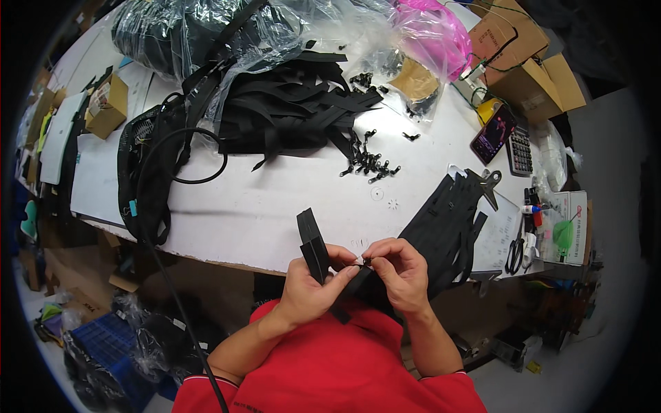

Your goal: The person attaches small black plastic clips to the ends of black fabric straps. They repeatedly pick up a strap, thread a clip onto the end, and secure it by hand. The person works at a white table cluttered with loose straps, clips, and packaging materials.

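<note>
My left hand [311, 288] is closed on a black zipper tape [315, 256], which stands up folded between thumb and palm. Its thumb and forefinger pinch the tape's end, which meets the fingertips of my right hand [403, 275]. That hand is closed in a pinch on a small black zipper slider [366, 261], mostly covered by the fingers. Beyond my hands, several loose zipper sliders [372, 164] lie heaped on the white table [275, 199]. Just right of my right hand, a bundle of black zipper tapes [441, 220] hangs over the table's near edge, gripped by a metal clip [490, 184].
A big pile of black tapes [289, 103] lies at the back, beside clear plastic bags [179, 34]. A phone [493, 135], a calculator [520, 153] and an open carton [530, 82] are at right. A black cable [160, 261] runs down on my left; scissors [515, 255] lie far right.
</note>
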Available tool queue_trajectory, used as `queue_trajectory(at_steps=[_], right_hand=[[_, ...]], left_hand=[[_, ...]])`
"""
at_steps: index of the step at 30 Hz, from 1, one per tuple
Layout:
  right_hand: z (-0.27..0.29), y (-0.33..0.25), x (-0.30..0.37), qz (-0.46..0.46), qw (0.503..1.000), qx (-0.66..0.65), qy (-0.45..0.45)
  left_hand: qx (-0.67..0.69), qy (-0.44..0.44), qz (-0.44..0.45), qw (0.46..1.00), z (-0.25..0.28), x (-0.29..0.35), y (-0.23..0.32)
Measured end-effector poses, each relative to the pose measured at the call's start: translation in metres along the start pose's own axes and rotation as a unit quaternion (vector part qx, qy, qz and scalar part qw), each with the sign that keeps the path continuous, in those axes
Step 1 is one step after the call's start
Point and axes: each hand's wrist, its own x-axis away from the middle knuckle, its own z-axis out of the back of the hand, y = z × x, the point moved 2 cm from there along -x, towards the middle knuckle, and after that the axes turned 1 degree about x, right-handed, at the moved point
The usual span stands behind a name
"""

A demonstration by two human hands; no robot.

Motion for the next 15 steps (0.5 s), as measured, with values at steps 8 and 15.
queue_trajectory(at_steps=[8,15], right_hand=[[0.006,0.011,0.005,-0.011,1.000,-0.028,-0.001],[0.008,0.021,0.008,-0.082,0.985,-0.151,0.005]], left_hand=[[-0.004,0.004,-0.030,1.000,-0.003,0.001,-0.001],[-0.012,-0.001,-0.024,1.000,-0.005,-0.001,-0.001]])
